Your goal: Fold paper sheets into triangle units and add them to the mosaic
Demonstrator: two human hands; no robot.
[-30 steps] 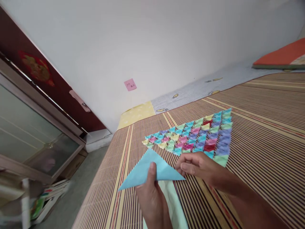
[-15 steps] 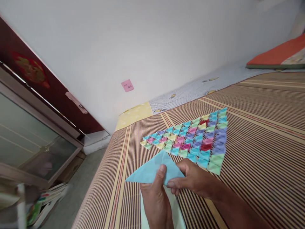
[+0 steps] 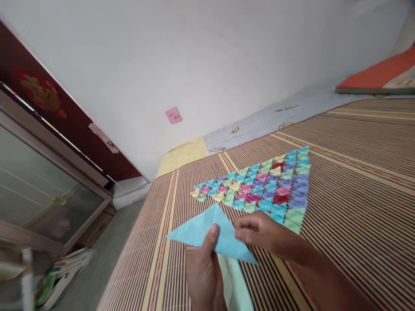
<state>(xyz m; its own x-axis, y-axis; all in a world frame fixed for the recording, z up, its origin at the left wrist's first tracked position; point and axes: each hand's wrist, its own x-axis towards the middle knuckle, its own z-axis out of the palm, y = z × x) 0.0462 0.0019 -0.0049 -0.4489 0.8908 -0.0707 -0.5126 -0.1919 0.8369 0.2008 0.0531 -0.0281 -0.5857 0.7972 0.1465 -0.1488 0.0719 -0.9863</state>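
Note:
My left hand (image 3: pixel 202 270) pinches a light blue paper triangle (image 3: pixel 201 229) with the thumb on top, holding it just above the striped mat (image 3: pixel 356 172). My right hand (image 3: pixel 262 233) has its fingers curled and pinches the same triangle at its right side. Beneath the triangle lies a pale green sheet of paper (image 3: pixel 235 283). Just beyond my hands, a triangular patchwork of many small folded coloured paper pieces (image 3: pixel 262 185) lies flat on the mat.
A white wall with a pink sticky note (image 3: pixel 173 115) stands behind. A dark red door and a glass-fronted cabinet (image 3: pixel 42 190) are at the left, with books on the floor (image 3: pixel 61 276). An orange cushion (image 3: pixel 379 75) lies at the far right.
The blue triangle has shifted and tilted, its right tip now pointing lower right. My right hand slid in along its right edge, then back slightly; my left thumb stayed on it.

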